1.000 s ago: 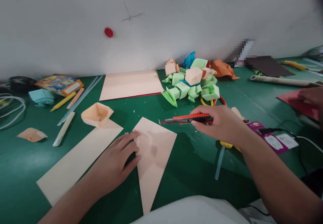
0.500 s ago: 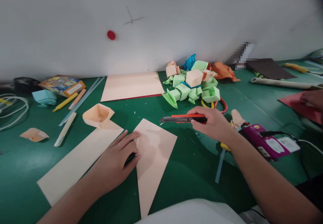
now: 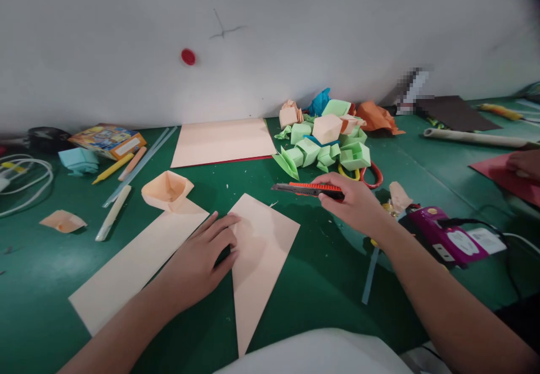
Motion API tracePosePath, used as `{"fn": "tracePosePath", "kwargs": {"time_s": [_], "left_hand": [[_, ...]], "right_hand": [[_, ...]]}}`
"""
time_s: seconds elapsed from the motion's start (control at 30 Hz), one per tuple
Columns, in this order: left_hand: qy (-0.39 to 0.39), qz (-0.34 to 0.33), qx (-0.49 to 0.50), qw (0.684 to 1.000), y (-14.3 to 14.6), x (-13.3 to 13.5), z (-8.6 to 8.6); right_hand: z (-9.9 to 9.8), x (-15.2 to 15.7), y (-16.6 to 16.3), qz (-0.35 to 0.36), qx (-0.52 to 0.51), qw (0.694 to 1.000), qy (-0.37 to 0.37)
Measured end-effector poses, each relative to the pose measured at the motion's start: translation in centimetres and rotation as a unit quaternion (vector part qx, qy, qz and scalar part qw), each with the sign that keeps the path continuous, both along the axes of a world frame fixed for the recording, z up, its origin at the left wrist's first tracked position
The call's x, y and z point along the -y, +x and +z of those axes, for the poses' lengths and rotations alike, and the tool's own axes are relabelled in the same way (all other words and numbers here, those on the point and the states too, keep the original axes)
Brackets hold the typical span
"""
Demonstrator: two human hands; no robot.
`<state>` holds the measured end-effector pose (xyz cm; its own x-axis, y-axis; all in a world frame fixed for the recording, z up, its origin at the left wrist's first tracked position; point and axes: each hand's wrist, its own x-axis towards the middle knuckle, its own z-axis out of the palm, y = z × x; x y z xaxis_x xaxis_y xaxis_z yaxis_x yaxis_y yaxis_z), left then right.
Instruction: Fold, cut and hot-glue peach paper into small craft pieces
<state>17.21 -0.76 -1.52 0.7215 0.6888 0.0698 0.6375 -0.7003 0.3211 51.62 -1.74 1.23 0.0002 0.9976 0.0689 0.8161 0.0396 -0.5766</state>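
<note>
Clock directions are read from the kite-shaped sheet on the desk, twelve pointing away from the wearer.

Nearest, at five o'clock, white cloth (image 3: 329, 354) bulges over the edge of the green desk (image 3: 329, 289). The pale kite (image 3: 264, 261) lies flat in front, its long point toward the wearer. The left hand (image 3: 208, 256) comes in at nine o'clock, fingers loosely bent and spread, fingertips resting on the kite's left edge and gripping nothing. Under that forearm runs a pale strip (image 3: 139, 267), slanting away to a folded paper cup (image 3: 167, 191) at ten o'clock; whether strip and cup are joined, I cannot tell.

At three o'clock are a narrow blue strip (image 3: 371, 275) and, beyond it, a purple box (image 3: 442, 236) with a black cable. At two o'clock the right hand (image 3: 354, 202) is closed around an orange-and-black cutter (image 3: 314, 189), blade pointing toward nine, its tip past the kite's far edge.

Farther off, a yellow crayon (image 3: 112, 169) lies at ten, a large pale sheet (image 3: 228, 140) between eleven and twelve, and a heap of folded paper (image 3: 310, 150) at one. Between two and three, another person's hand (image 3: 525, 163) touches red paper (image 3: 500, 172). Behind stands a grey wall (image 3: 316, 31).
</note>
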Motion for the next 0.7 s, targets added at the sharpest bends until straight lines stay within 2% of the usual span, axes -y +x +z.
{"fn": "tracePosePath", "kwargs": {"time_s": [0.1, 0.23, 0.43, 0.53, 0.7], "left_hand": [[0.031, 0.004, -0.018, 0.999, 0.4, 0.0, 0.0], [0.095, 0.041, -0.038, 0.994, 0.9, 1.4, 0.0], [0.113, 0.035, -0.071, 0.99, 1.3, 3.7, -1.1], [0.114, 0.031, -0.078, 0.99, 1.1, 3.8, -1.6], [0.105, 0.02, -0.091, 0.99, 0.7, 3.2, -1.5]], "right_hand": [[-0.8, -0.3, -0.1, 0.041, 0.053, 0.997, 0.034], [-1.8, -0.2, -0.9, 0.127, 0.152, 0.975, 0.098], [-1.8, 1.2, -3.9, 0.315, 0.158, 0.933, 0.074], [-1.8, 1.4, -4.6, 0.34, 0.149, 0.927, 0.048], [-1.9, 1.4, -4.3, 0.326, 0.154, 0.931, 0.05]]}}
